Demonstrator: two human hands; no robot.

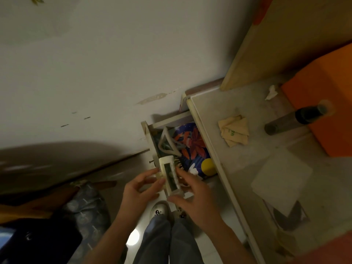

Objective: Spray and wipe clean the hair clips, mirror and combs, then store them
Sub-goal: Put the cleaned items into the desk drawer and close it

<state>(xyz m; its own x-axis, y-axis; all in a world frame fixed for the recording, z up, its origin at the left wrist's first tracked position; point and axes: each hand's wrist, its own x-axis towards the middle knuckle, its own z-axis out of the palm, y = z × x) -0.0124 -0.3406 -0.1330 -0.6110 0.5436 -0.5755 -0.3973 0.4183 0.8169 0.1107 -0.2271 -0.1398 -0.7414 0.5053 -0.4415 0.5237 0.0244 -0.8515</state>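
Note:
A small cream-framed mirror (170, 176) is held upright on its edge over the open drawer (146, 130). My right hand (192, 195) grips its lower right side. My left hand (142, 186) touches its left edge with the fingertips, fingers fairly straight. Inside the drawer lie a pale triangular hair clip (167, 143), the teeth of another clip (179, 161) just behind the mirror, a colourful floral pouch (192, 143) and a yellow round thing (208, 166). On the desk top sit a folded beige cloth (235, 131) and a dark spray bottle (297, 119) lying on its side.
The pale desk (247, 168) runs along the right, with a white sheet (282, 180), an orange box (327, 115) and a crumpled tissue (271, 92). A white wall fills the upper left. Dark bags and clothing (47, 216) lie at lower left. My legs and shoes (160, 208) stand below the drawer.

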